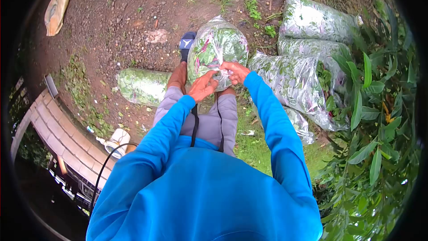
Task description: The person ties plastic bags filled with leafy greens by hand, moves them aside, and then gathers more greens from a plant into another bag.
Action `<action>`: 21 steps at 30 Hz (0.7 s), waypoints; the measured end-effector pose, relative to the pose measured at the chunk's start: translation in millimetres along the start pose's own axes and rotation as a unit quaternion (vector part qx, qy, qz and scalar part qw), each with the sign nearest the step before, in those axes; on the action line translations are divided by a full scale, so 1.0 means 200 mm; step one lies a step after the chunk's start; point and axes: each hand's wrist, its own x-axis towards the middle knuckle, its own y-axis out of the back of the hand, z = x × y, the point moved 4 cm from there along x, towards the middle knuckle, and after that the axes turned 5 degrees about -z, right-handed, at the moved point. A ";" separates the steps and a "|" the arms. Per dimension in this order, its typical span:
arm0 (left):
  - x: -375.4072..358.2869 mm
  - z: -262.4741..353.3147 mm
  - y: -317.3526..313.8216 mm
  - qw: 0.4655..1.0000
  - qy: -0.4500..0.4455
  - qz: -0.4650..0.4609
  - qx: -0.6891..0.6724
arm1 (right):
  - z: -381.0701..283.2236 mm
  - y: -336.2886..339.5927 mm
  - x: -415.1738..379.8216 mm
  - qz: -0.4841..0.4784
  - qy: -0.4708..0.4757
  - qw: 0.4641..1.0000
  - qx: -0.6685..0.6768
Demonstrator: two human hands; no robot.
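Note:
A clear plastic bag [209,44] packed with green leaves and some pinkish-purple bits stands in front of my legs. Its gathered top is pinched between my two hands. My left hand [203,85] grips the bunched plastic from the left, fingers bent around it. From the right, my right hand [235,72] closes on the same gathered neck, its fingers curled. The two hands almost touch. Whether a tie is at the neck, I cannot make out.
Several more filled plastic bags [285,76] lie piled on the right beside leafy bushes [374,116]. Another filled bag [145,85] lies left of my legs. A white container [118,140] stands near the paved edge [67,138]. A flattened sack [59,6] lies far left on gravelly ground.

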 end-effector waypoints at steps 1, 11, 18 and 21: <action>0.03 0.02 0.02 1.000 0.000 0.010 -0.010 | 0.01 0.01 0.01 -0.004 0.001 1.000 0.003; 0.08 -0.04 -0.23 0.812 0.264 0.068 -0.515 | -0.01 0.01 -0.07 -0.018 -0.021 1.000 -0.008; 0.00 0.04 -0.16 0.944 0.058 0.163 -0.282 | 0.01 0.04 -0.04 0.077 0.110 0.991 -0.012; -0.03 0.11 -0.09 0.979 0.028 0.178 -0.091 | -0.03 0.02 -0.06 0.099 0.075 0.992 0.000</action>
